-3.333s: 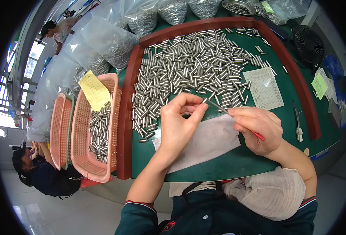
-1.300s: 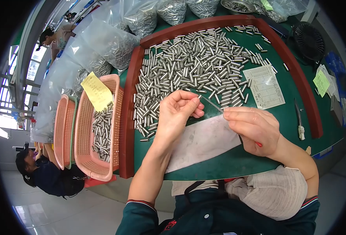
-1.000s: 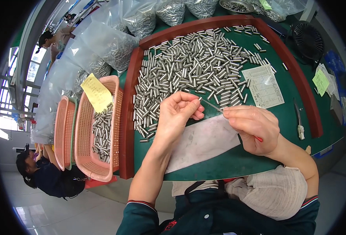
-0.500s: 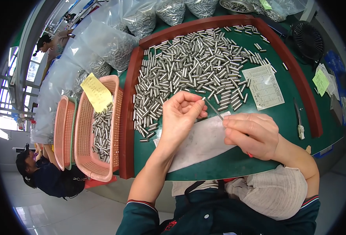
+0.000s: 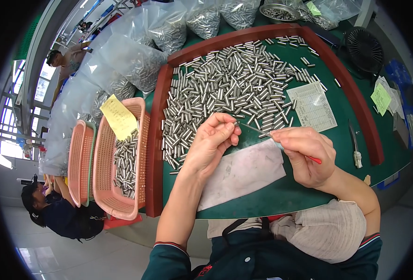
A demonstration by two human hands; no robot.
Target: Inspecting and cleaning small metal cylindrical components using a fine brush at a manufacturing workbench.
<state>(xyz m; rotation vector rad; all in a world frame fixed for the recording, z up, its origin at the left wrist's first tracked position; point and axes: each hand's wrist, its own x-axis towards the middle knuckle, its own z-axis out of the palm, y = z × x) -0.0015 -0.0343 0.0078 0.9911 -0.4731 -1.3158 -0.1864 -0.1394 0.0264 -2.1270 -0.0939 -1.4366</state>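
Observation:
Between the thumb and fingertips of my left hand (image 5: 211, 142) is a small metal cylinder (image 5: 236, 124), mostly covered by the fingers. My right hand (image 5: 309, 156) grips a thin needle file (image 5: 253, 129), whose red handle end (image 5: 314, 159) sticks out behind the fingers. The file's tip meets the cylinder at my left fingertips; whether it enters the piece I cannot tell. Below both hands lies a stained whitish cloth (image 5: 248, 175). Just beyond them spreads a large pile of short shiny metal cylinders (image 5: 225, 84) on the green table (image 5: 309, 196).
A dark red wooden frame (image 5: 156, 163) borders the pile. To its left stand pink baskets (image 5: 104, 186), one holding cylinders. Filled plastic bags (image 5: 143, 65) line the back. A printed sheet (image 5: 316, 109), tweezers-like tool (image 5: 356, 144) and black fan (image 5: 364, 49) are at right. Two other people are at left.
My right hand has turned, so the file lies flatter and its red end shows more. The left fingertips have shifted slightly left and down. More of the cloth is visible.

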